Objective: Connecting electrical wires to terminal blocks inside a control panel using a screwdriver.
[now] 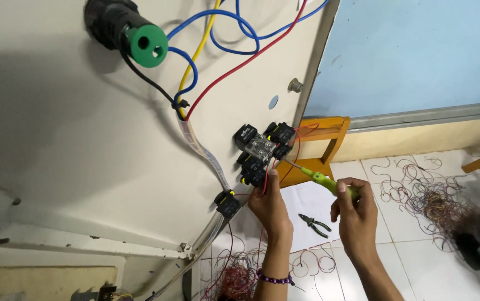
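Green screwdriver (pixel 321 179), just one, translucent plastic handle, clamped in the right hand (pixel 354 209) with its thin metal tip on the black relay cluster (pixel 262 150) at 12 o'clock. Left hand (pixel 270 203) pinches one thin red wire (pixel 264 181) under the cluster. One pair of pliers (pixel 313 224) on the floor; terminal details too small to make out.

**Crowded terminals, open panel beside them**

The cluster of black switch blocks (pixel 263 151) on the cream panel (pixel 73 145) is hemmed in: thin red wires (pixel 296 146) loop off its right edge, a wrapped cable bundle (pixel 202 151) runs down its left, and the left hand (pixel 270 205) and the green screwdriver (pixel 315 176) in the right hand (pixel 356 209) close the approach from below. Bare panel lies open to the left, and blue wall (pixel 413 56) to the right
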